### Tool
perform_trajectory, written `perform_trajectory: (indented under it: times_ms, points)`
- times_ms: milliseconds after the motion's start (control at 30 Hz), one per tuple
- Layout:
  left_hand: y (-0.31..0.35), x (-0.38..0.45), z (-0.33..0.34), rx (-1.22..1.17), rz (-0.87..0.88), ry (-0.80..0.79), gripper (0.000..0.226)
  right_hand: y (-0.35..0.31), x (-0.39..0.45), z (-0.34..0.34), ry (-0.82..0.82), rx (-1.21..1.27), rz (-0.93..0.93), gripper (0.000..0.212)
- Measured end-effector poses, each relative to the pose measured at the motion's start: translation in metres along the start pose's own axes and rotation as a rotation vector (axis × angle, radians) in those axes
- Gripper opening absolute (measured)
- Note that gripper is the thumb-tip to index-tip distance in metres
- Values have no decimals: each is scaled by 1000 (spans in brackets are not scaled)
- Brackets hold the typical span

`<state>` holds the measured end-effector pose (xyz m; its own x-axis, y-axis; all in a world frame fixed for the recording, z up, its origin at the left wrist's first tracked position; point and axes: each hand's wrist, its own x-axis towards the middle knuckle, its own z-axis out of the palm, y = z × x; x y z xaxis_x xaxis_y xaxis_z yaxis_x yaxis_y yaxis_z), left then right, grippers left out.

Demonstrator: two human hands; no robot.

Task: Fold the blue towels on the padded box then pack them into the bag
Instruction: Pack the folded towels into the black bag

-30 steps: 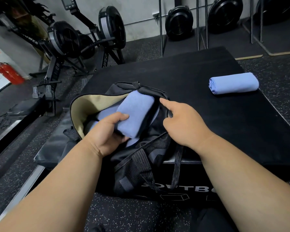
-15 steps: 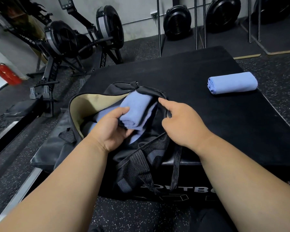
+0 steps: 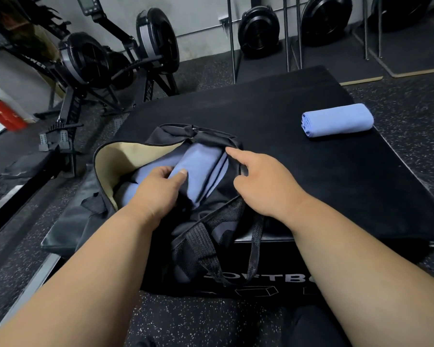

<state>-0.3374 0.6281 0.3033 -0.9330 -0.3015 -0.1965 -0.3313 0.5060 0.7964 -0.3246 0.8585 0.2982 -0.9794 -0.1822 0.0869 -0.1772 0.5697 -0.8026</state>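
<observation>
pushing a folded blue towel (image 3: 198,169) down into the open bag (image 3: 211,139) with the left hand (image 3: 158,189), thumb on top and fingers curled round its near end. pinching the bag's black rim with the right hand (image 3: 263,181), holding the mouth wide. running the towel's long axis away and slightly right, toward the bag's far end, over more blue cloth already inside. leaving one last folded towel (image 3: 336,120) on the padded box (image 3: 286,101), well apart, forward and right, long axis crosswise; lying nearer the right hand, so probably the one to reach for it next.
</observation>
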Motion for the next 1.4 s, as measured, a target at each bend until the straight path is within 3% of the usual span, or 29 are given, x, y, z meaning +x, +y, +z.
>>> perform_trajectory:
  times_ms: [133,233,333,500,600,800,900,933,1200,1400]
  points:
    - [28,-23,-11,264,65,173,57,6,-1,-4,54,100,-27,65]
    - [52,-46,-8,220,190,195,42,15,-1,-14,178,199,0,57]
    - [80,-64,12,157,305,167,23,35,3,-27,341,243,82,51]
    - [113,-65,65,221,506,80,30,82,5,-57,547,176,274,46]
    - [126,-49,104,339,531,-54,36,106,2,-74,568,141,392,47]
    - [148,-14,188,427,429,-296,40,137,0,-93,566,140,494,52]
    - [153,9,226,273,282,-386,22,145,2,-97,569,160,494,58]
    - [154,16,235,221,237,-389,15,147,2,-98,567,166,495,59]
    - [165,59,278,-29,-21,-234,32,158,5,-106,549,137,517,60]
    - [175,60,289,-54,-84,-247,36,161,5,-108,541,140,525,61]
